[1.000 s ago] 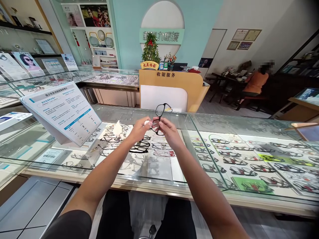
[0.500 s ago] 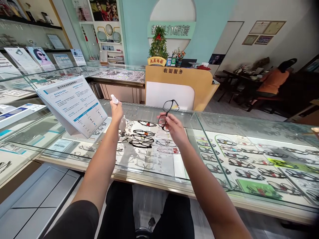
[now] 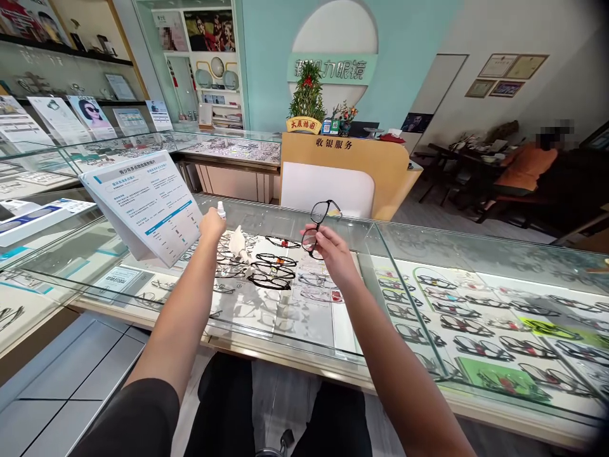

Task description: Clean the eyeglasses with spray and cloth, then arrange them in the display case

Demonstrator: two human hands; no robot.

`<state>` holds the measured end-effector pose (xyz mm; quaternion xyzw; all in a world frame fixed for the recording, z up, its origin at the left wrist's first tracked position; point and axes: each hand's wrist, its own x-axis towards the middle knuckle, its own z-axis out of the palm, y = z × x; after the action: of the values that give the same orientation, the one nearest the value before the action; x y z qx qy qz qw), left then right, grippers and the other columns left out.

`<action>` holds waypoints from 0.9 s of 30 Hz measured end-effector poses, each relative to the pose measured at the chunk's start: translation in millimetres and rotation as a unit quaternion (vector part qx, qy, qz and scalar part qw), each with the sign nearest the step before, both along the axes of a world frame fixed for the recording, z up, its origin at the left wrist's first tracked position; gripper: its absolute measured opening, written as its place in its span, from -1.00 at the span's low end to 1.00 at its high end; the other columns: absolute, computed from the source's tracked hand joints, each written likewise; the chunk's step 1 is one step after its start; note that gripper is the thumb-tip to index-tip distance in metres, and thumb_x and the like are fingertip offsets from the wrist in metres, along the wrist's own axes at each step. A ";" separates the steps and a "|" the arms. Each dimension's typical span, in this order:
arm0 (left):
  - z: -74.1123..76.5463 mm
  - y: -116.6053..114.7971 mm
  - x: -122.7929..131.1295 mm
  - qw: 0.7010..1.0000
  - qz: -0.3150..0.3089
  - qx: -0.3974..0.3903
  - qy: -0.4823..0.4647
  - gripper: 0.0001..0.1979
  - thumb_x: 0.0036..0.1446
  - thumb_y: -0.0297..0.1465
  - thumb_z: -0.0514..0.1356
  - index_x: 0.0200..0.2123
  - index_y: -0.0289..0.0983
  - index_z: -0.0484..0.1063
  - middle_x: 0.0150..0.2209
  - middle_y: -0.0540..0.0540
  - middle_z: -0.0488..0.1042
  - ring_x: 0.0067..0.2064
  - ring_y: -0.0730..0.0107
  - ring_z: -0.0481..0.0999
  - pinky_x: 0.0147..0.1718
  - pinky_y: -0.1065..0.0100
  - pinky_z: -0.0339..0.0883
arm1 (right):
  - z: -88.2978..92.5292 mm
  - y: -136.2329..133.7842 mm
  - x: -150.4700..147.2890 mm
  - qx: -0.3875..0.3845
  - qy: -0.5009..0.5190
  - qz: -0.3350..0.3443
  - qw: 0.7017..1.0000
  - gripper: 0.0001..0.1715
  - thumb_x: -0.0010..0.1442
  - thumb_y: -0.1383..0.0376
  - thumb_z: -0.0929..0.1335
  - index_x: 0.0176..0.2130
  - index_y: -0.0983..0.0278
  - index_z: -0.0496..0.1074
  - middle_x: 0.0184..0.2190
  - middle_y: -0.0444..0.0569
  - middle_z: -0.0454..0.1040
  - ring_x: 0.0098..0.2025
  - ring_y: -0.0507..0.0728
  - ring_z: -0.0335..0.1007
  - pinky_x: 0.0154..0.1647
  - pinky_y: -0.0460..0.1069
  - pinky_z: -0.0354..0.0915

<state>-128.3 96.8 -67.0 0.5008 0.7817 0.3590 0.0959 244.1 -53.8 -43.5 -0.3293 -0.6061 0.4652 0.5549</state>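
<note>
My left hand (image 3: pixel 212 225) is closed around a small white bottle (image 3: pixel 221 210), whose narrow top pokes up above the fingers. Held up in my right hand (image 3: pixel 333 249) is a pair of black-framed glasses (image 3: pixel 316 226), gripped by one rim, with the other lens pointing upward. Just right of my left hand, a crumpled cream cloth (image 3: pixel 239 244) rests on the glass counter (image 3: pixel 266 212). Beneath the glass, between my hands, lie several dark eyeglass frames (image 3: pixel 271 279).
A folded information sign (image 3: pixel 147 206) stands on the counter left of my left arm. More frames (image 3: pixel 480 346) fill the case at right. Beyond is a wooden cashier desk (image 3: pixel 397 171) with a plant (image 3: pixel 307 95). A person in orange (image 3: pixel 528 168) sits far right.
My left hand has moved left and lower with the bottle, uncovering more of the cream cloth. My right hand still holds the glasses in nearly the same pose. The view has tilted slightly.
</note>
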 end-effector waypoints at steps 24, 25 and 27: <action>28.9 -44.2 78.9 0.963 -0.086 -0.165 0.197 -0.27 0.49 0.11 -0.09 0.20 -0.22 0.68 0.33 -0.49 0.56 0.42 -0.49 0.39 0.29 -0.24 0.25 | 2.6 -0.6 0.3 -0.025 0.055 0.010 0.998 -0.56 0.35 -0.08 0.50 0.06 0.10 0.68 0.07 -0.02 0.72 -0.08 0.15 0.56 -0.05 0.06 0.36; 27.6 -42.6 78.7 0.958 -0.092 -0.182 0.202 -0.25 0.48 0.12 -0.10 0.20 -0.22 0.69 0.31 -0.47 0.59 0.43 -0.49 0.39 0.30 -0.23 0.23 | 2.4 -0.4 0.0 -0.025 0.055 0.010 0.998 -0.56 0.35 -0.09 0.50 0.06 0.10 0.68 0.07 -0.02 0.72 -0.08 0.15 0.56 -0.05 0.07 0.36; 26.5 -40.3 77.6 0.952 -0.097 -0.202 0.208 -0.23 0.47 0.14 -0.09 0.13 -0.24 0.72 0.25 -0.47 0.64 0.43 -0.48 0.41 0.31 -0.22 0.20 | 2.3 0.0 -0.4 -0.028 0.058 0.008 0.998 -0.55 0.34 -0.09 0.51 0.05 0.11 0.68 0.05 -0.02 0.72 -0.09 0.15 0.57 -0.06 0.07 0.35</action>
<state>-50.8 56.6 -40.6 0.6078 0.7884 0.0699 0.0645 243.8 -53.7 -41.2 -0.3121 -0.5624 0.5045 0.5760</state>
